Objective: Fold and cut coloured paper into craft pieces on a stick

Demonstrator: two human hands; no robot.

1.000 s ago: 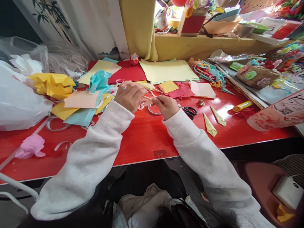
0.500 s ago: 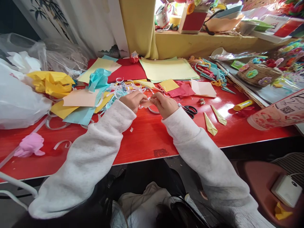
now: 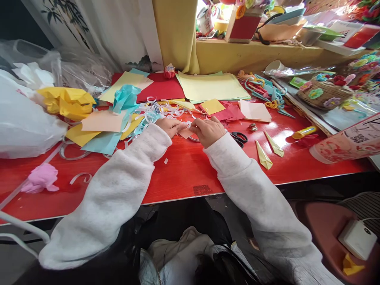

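Peach paper piece [image 3: 185, 133], left of black-handled scissors [image 3: 240, 138], now shows more face than a moment ago, so prob. easier to work; L hand [image 3: 168, 126] & R hand [image 3: 210, 132] pinch its upper edge w/ fingertips.

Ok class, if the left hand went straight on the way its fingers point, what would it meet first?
The left hand would probably meet the right hand, across the small pink paper they hold; depth is hard to judge.

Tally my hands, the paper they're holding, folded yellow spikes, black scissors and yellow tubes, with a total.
Hands: 2 (left hand, right hand)
Pink paper: 1
Yellow spikes: 2
Black scissors: 1
Yellow tube: 1
Total: 7
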